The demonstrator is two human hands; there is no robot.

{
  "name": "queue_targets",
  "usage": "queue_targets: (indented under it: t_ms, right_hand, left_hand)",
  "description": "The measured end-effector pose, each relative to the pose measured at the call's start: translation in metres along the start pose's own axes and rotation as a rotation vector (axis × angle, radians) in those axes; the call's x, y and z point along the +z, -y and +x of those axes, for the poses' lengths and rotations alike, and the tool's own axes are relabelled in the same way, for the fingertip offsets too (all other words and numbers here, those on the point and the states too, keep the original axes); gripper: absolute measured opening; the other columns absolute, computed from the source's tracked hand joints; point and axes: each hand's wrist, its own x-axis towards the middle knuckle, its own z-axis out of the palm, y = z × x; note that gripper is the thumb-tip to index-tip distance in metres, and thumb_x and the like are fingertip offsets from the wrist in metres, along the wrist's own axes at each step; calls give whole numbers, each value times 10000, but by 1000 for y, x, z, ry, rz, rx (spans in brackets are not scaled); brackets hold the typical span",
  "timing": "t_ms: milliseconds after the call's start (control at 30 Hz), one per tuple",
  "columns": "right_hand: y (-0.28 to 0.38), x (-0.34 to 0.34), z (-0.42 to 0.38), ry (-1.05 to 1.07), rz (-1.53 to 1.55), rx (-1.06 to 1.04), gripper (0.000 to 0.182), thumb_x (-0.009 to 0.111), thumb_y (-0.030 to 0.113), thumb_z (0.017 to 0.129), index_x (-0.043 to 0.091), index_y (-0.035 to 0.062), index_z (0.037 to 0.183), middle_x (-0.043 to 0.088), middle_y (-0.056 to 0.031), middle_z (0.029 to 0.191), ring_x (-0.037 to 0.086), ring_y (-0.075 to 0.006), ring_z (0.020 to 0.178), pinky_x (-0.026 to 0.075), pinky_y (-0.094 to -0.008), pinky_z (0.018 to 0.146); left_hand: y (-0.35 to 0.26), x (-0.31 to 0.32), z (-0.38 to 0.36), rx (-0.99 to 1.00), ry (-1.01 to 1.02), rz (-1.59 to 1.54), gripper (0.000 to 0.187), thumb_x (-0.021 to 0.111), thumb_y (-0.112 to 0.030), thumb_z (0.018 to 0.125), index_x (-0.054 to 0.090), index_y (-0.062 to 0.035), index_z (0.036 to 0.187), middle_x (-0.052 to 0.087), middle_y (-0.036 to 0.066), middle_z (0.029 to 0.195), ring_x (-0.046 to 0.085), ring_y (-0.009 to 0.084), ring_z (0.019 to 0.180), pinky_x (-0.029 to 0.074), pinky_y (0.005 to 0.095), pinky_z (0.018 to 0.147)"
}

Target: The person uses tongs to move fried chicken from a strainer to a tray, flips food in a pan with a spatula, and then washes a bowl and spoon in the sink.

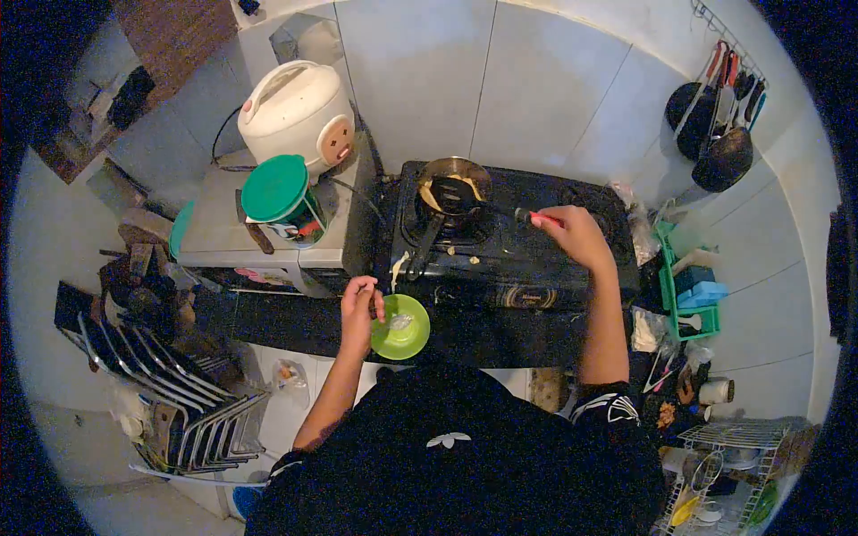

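Observation:
My right hand (574,234) is closed round the red handle of a black slotted spatula (456,189), whose head rests in a small pan (454,166) on the left burner of the black stove (527,259). Yellowish food lies along the pan's inside. A green bowl (407,344) with a little whitish stuff in it stands in front of the stove. My left hand (360,308) is at the bowl's left edge, fingers bent; whether it holds anything is too unclear to tell.
A rice cooker (295,112) and a green-lidded container (277,192) stand on a metal-topped unit at the left. Utensils (715,116) hang at the upper right. A green rack (670,286) is right of the stove. Food scraps (399,268) lie on the stove's left edge.

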Motion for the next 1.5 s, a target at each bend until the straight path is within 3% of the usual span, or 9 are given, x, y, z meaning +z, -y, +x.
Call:
queue_targets:
  t_ms: [67, 100, 167, 467, 600, 767, 1167, 1500]
  right_hand:
    - [-6, 0, 1, 14, 80, 34, 347, 640, 337, 872, 697, 13, 981, 666, -152, 729, 630, -202, 650, 469, -329, 622]
    - [-7, -1, 1, 12, 80, 32, 347, 640, 337, 872, 697, 13, 981, 666, -152, 729, 630, -202, 650, 469, -329, 622]
    - [-7, -3, -2, 20, 168, 55, 392, 608, 397, 883, 709, 32, 981, 685, -182, 806, 675, -314, 747, 512, -397, 703]
    - [-4, -3, -6, -78, -19, 45, 426, 590, 458, 876, 707, 62, 983, 687, -172, 881, 655, -359, 820, 511, -433, 733]
    - [10, -15, -13, -115, -78, 68, 408, 585, 447, 880, 707, 74, 991, 687, -165, 912, 652, -354, 850, 509, -438, 748]
    - [18, -22, -18, -284, -243, -50, 332, 601, 389, 876, 694, 98, 1006, 668, -127, 903, 645, -329, 831, 508, -428, 707]
    - [27, -30, 2, -180, -451, -309, 250, 669, 259, 811, 688, 91, 996, 588, -99, 800, 606, -303, 776, 486, -403, 659]
    - [35, -25, 1, -206, -490, -203, 257, 652, 312, 826, 688, 129, 1004, 616, -97, 849, 625, -303, 818, 513, -427, 653]
  left_hand:
    - [0, 0, 1, -10, -9, -2, 135, 474, -206, 973, 526, -94, 1027, 493, 3, 640, 465, 92, 521, 366, 232, 460]
    - [0, -1, 2, -21, -20, -5, 137, 475, -209, 974, 526, -93, 1026, 491, 4, 638, 465, 92, 521, 368, 232, 460]
    - [0, -2, 2, -18, -14, -16, 137, 476, -211, 975, 526, -93, 1026, 492, 3, 639, 465, 92, 520, 370, 230, 460]
    - [2, 0, 4, -36, -8, -13, 133, 485, -208, 975, 523, -93, 1030, 497, 4, 649, 468, 91, 520, 382, 228, 464]
    - [4, -1, 6, -41, -4, -12, 136, 488, -211, 974, 522, -91, 1029, 499, 7, 655, 468, 92, 521, 386, 230, 466]
    - [5, 1, 6, -27, -11, -16, 140, 496, -215, 971, 521, -89, 1026, 491, 7, 641, 460, 93, 517, 377, 234, 460]
    - [3, 3, 7, -38, -7, -12, 127, 482, -201, 966, 519, -94, 1025, 493, 2, 624, 450, 91, 503, 362, 230, 456]
    - [-1, -5, 6, -31, -13, -41, 137, 486, -212, 975, 519, -85, 1015, 508, 3, 652, 457, 87, 516, 367, 230, 458]
